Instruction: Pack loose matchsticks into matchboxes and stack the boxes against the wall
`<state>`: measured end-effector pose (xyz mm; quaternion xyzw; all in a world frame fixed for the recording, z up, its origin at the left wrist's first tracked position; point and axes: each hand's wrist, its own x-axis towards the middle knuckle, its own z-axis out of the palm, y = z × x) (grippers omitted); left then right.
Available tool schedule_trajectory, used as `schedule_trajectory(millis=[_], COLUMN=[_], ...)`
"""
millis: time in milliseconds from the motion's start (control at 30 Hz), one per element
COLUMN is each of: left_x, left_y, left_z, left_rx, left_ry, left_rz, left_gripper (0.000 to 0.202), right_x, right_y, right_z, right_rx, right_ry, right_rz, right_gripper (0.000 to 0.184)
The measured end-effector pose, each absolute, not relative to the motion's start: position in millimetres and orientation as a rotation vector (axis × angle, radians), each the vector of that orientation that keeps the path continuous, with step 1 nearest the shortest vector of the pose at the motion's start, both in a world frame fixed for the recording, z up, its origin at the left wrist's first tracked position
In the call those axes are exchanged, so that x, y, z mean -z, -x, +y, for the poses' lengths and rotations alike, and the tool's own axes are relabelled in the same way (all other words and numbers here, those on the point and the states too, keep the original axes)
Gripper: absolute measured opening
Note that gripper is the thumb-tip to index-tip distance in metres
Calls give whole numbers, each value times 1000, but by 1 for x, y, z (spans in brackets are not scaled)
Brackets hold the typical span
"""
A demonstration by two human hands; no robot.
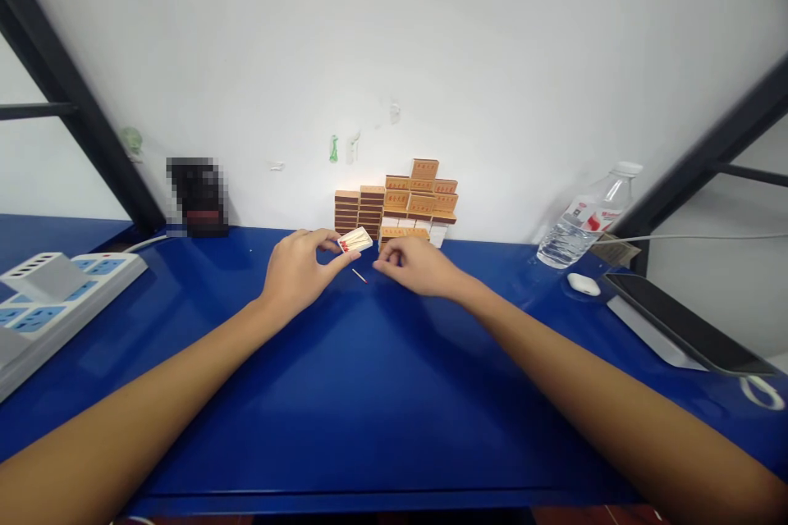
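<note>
My left hand [300, 267] pinches the white inner tray of a matchbox [356, 240] between thumb and fingers. Red-tipped matches lie inside it. One loose match [359, 276] rests on the blue table below, its red head pointing right. Just right of that match is my right hand [414, 264], its fingers curled and closed; whether they hold anything I cannot make out. Behind the hands, stacked matchboxes [421, 202] stand against the wall, some showing orange faces and some white. More boxes with dark striking sides [371, 203] are piled at their left.
On the blue table [382, 410], a power strip [74, 295] lies at left, near a pixelated dark object [200, 197]. To the right are a water bottle [588, 217], a white earphone case [583, 285] and a phone [683, 320] on a stand. Black frame bars slope at both sides.
</note>
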<state>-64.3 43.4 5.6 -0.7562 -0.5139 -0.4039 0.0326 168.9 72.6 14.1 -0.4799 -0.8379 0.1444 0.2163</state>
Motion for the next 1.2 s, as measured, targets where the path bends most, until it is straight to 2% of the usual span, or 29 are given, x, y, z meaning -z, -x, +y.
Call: schedule_trajectory(millis=[67,167,333,500,633,800,1133,1200], left_x=[-5,-5,-2,6,11,11,11,9], left_y=[66,69,66,53,44,39,42,43], left_z=[45,48,47,35,25,21,23,23], left_rx=[1255,1265,1231,1092,996,1076,1143,1110], left_ry=[2296,2288,2299,2489,2680,2704,2657,2649], left_rz=[-1623,-1682,-1756,-1689,-1508,-1390,-1353,-1385], left_gripper=[33,32,34,30,30,29,28,28], right_x=[-17,-20,-27,-22,-9,4,13,8], right_y=[-138,-112,-137,-189,-196,-181,-189,-201], right_z=[81,88,76,56,44,37,38,43], right_rx=[-385,-410,-438,-744,-904,-1075,-734,-566], right_ry=[1423,1517,1505,1313,1072,981,1135,1208], right_rz=[-2420,-2543,-2532,-1974,-1667,-1546,-1782,-1798], right_gripper=[28,28,31,12,25,41,33,32])
